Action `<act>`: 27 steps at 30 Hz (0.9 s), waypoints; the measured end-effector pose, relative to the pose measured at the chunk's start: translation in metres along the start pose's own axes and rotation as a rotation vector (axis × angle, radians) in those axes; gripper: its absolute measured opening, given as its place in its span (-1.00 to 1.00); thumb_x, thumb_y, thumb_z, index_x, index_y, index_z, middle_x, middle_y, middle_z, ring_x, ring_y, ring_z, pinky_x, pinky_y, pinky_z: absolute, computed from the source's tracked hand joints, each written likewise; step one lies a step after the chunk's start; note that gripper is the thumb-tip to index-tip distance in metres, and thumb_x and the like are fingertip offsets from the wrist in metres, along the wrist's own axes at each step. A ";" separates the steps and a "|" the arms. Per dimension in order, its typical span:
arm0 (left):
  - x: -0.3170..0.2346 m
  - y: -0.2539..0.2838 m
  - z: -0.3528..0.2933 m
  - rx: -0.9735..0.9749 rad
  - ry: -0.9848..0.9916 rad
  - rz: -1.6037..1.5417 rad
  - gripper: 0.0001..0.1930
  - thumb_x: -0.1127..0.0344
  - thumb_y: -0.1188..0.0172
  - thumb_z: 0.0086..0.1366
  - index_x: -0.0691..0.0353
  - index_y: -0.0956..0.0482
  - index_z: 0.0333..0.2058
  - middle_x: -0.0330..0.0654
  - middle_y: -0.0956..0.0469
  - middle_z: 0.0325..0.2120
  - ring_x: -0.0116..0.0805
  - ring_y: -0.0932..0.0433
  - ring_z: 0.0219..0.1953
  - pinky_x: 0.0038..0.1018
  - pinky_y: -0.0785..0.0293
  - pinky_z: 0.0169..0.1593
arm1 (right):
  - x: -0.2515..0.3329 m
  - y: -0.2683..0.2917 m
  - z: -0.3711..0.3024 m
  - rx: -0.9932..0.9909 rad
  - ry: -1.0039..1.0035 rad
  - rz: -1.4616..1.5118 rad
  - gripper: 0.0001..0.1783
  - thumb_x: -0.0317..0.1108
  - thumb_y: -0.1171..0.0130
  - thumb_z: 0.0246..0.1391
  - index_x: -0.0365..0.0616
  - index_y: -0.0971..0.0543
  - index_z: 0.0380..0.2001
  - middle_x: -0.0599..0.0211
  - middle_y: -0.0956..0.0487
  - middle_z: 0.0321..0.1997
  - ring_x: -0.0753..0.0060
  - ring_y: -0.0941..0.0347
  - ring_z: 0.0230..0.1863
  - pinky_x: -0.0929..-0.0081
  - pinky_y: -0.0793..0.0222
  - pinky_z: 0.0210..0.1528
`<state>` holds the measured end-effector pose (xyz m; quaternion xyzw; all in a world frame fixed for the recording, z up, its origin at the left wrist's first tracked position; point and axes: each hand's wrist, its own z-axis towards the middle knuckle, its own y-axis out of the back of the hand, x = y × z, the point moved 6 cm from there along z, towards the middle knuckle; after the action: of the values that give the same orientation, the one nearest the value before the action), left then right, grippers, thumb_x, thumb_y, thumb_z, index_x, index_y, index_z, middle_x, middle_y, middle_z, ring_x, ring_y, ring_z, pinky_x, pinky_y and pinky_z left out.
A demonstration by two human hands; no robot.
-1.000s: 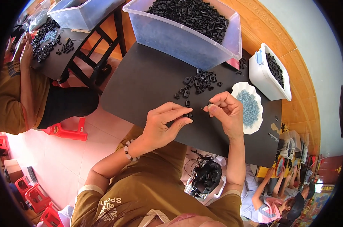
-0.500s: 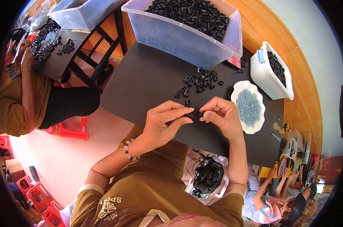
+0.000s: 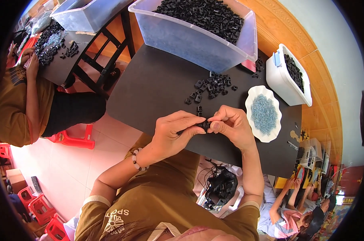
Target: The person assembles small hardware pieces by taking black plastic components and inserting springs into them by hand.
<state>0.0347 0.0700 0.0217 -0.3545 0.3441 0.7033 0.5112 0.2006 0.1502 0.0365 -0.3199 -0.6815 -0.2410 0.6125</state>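
Over the near part of the dark table, my left hand [image 3: 173, 129] pinches a small black plastic part [image 3: 205, 125] between thumb and fingertips. From the other side my right hand [image 3: 232, 126] closes on the same spot, its thumb and forefinger against the part. Whether it holds a separate small piece is hidden by the fingers. Just beyond my fingertips lie a few black parts [image 3: 199, 109] in a short line. Farther off, a loose pile of black plastic parts [image 3: 214, 84] is spread on the table. Right of my right hand stands a white scalloped dish [image 3: 251, 93] holding small clear-blue pieces [image 3: 264, 114].
A large clear bin [image 3: 190, 42] full of black parts stands at the table's far side. A white tub [image 3: 284, 78] with more parts is at the right. Left, a co-worker [image 3: 23, 104] sits at another table [image 3: 65, 70]. A black bag [image 3: 220, 186] hangs below the table edge.
My right hand has moved left, closing the small gap, so its fingertips now meet the black part in my left hand. The co-worker's hands at the left have shifted slightly.
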 end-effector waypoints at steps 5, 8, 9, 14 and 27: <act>0.001 0.000 0.000 0.009 0.000 0.015 -0.69 0.47 -0.52 0.11 0.22 -0.76 -0.13 -0.16 -0.70 -0.32 -0.35 -0.62 -0.41 -0.49 -0.53 -0.35 | 0.002 -0.001 -0.001 -0.007 0.001 -0.021 -0.79 -0.34 -0.45 0.17 -0.25 -0.64 -0.32 0.43 -0.61 -0.41 0.58 -0.63 -0.36 0.64 -0.49 -0.28; 0.001 0.001 0.000 -0.017 -0.020 0.008 -0.69 0.47 -0.51 0.11 0.21 -0.77 -0.12 -0.18 -0.69 -0.33 -0.35 -0.61 -0.41 -0.49 -0.52 -0.35 | 0.004 0.000 -0.001 -0.011 0.010 -0.018 -0.78 -0.33 -0.44 0.18 -0.25 -0.62 -0.32 0.42 -0.60 -0.40 0.58 -0.63 -0.36 0.64 -0.50 -0.27; 0.001 0.001 0.000 -0.017 -0.022 0.015 -0.69 0.47 -0.51 0.11 0.20 -0.77 -0.12 -0.18 -0.69 -0.33 -0.36 -0.61 -0.41 -0.50 -0.52 -0.35 | 0.003 0.002 -0.002 -0.022 0.012 -0.021 -0.78 -0.34 -0.44 0.18 -0.24 -0.62 -0.31 0.41 -0.60 -0.39 0.58 -0.63 -0.35 0.64 -0.50 -0.27; 0.000 0.001 0.001 -0.007 -0.019 0.019 -0.68 0.47 -0.51 0.11 0.20 -0.77 -0.11 -0.19 -0.68 -0.33 -0.36 -0.60 -0.40 -0.50 -0.52 -0.35 | 0.004 0.003 -0.002 -0.028 0.042 -0.010 -0.79 -0.35 -0.42 0.20 -0.25 -0.61 -0.31 0.37 -0.61 -0.36 0.56 -0.64 -0.33 0.65 -0.51 -0.26; 0.001 -0.002 0.000 0.009 -0.008 0.009 -0.69 0.51 -0.48 0.14 0.23 -0.76 -0.10 -0.17 -0.67 -0.30 -0.37 -0.60 -0.40 -0.50 -0.53 -0.35 | 0.000 -0.001 -0.002 -0.028 -0.008 -0.078 -0.87 -0.46 -0.35 0.24 -0.25 -0.60 -0.34 0.31 -0.70 -0.35 0.62 -0.63 -0.28 0.63 -0.55 -0.18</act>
<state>0.0365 0.0704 0.0207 -0.3479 0.3464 0.7054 0.5112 0.2010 0.1478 0.0370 -0.3023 -0.6924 -0.2731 0.5955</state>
